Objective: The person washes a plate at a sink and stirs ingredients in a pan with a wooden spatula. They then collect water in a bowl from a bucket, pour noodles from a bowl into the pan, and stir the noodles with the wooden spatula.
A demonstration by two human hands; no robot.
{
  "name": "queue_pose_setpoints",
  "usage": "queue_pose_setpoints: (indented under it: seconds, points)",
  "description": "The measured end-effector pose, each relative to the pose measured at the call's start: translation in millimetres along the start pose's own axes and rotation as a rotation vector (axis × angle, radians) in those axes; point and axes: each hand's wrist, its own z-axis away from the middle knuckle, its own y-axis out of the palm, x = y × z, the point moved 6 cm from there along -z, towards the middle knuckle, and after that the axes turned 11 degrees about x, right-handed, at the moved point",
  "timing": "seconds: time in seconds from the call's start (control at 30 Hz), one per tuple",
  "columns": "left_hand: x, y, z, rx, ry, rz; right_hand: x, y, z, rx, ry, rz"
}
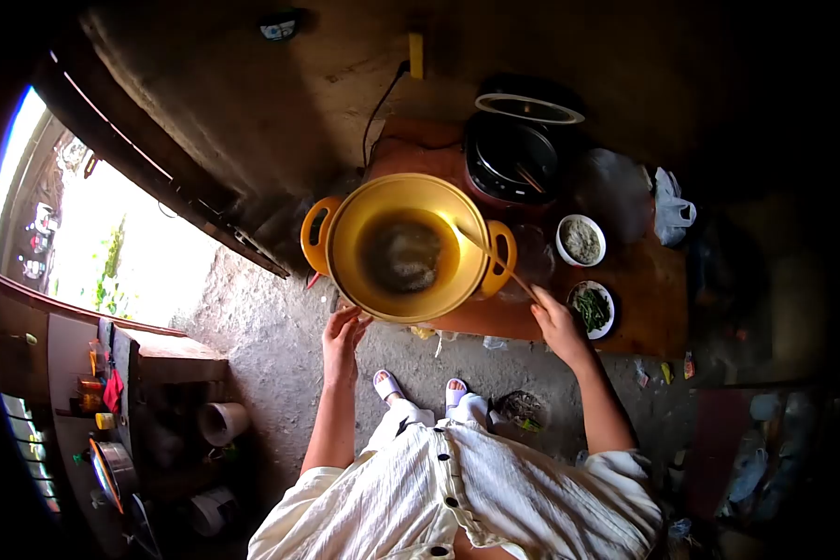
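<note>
A yellow two-handled wok [339, 245], with cloudy liquid and a pale foamy patch inside, is at the left end of the table. My left hand [345, 334] is at its near left rim, fingers partly bent and apart; whether they touch the rim I cannot tell. In my right hand [556, 324] is the thin handle of a wooden spoon [504, 265], whose head dips over the wok's right inner wall. Just right of that hand stands a white bowl of chopped greens [592, 310]. Behind it is a white bowl of pale, grain-like food [581, 241].
An open rice cooker [511, 159] stands at the back of the wooden table [658, 308], a plastic bag [672, 210] at its right end. A bright doorway [131, 252] opens left. On the floor are a bucket [223, 424] and a round basket [523, 411].
</note>
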Motion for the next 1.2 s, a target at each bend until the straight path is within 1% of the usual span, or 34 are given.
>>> queue_pose_setpoints:
  seconds: [0.03,0.07,0.1,0.17,0.2,0.23,0.33,0.43,0.53,0.63,0.67,0.7,0.77,0.83,0.93,0.97,1.07,1.13,1.17,1.2]
  points:
    - [-6,-13,-2,0.005,0.004,0.008,20,4,-16,0.041,0.021,0.012]
    - [-10,-28,-4,-0.02,0.011,0.013,24,18,-30,0.079,0.085,0.113]
    - [-12,-45,-4,-0.046,0.017,0.018,27,33,-41,0.191,0.185,0.139]
    - [-11,-78,-4,-0.078,0.001,0.057,51,51,-53,0.293,0.217,0.402]
    - [-9,-96,-3,-0.111,-0.018,0.082,58,60,-57,0.267,0.24,0.402]
    - [-8,-109,-3,-0.107,-0.02,0.091,62,70,-58,0.265,0.203,0.446]
    - [-4,-145,-1,-0.176,-0.071,0.117,61,104,-58,0.288,0.228,0.492]
    - [1,-170,-9,-0.162,-0.077,0.138,67,130,-64,0.244,0.248,0.484]
    - [-5,-175,-17,-0.143,-0.086,0.143,57,159,-83,0.129,0.202,0.394]
    - [-14,-173,-27,-0.103,-0.084,0.151,51,180,-109,0.05,0.217,0.356]
    - [-16,-172,-30,-0.08,-0.072,0.152,46,186,-116,-0.018,0.166,0.4]
    - [-18,-171,-32,-0.072,-0.076,0.148,51,186,-124,-0.022,0.174,0.399]
    - [-22,-168,-36,-0.025,-0.07,0.141,51,185,-138,0.017,0.277,0.386]
    - [-20,-167,-39,-0.004,-0.071,0.14,27,193,-148,-0.025,0.276,0.382]
    - [-17,-163,-43,0.026,-0.074,0.15,16,182,-147,-0.088,0.319,0.385]
    - [-16,-161,-43,0.036,-0.076,0.162,24,172,-145,-0.034,0.384,0.386]
    - [-14,-156,-45,0.053,-0.131,0.172,12,161,-127,-0.038,0.376,0.386]
    - [-15,-152,-47,0.066,-0.142,0.156,11,152,-112,0.052,0.458,0.372]
    - [-15,-151,-48,0.072,-0.153,0.14,27,142,-107,0.05,0.464,0.375]
    - [-15,-149,-50,0.079,-0.156,0.141,45,130,-101,0.125,0.539,0.374]
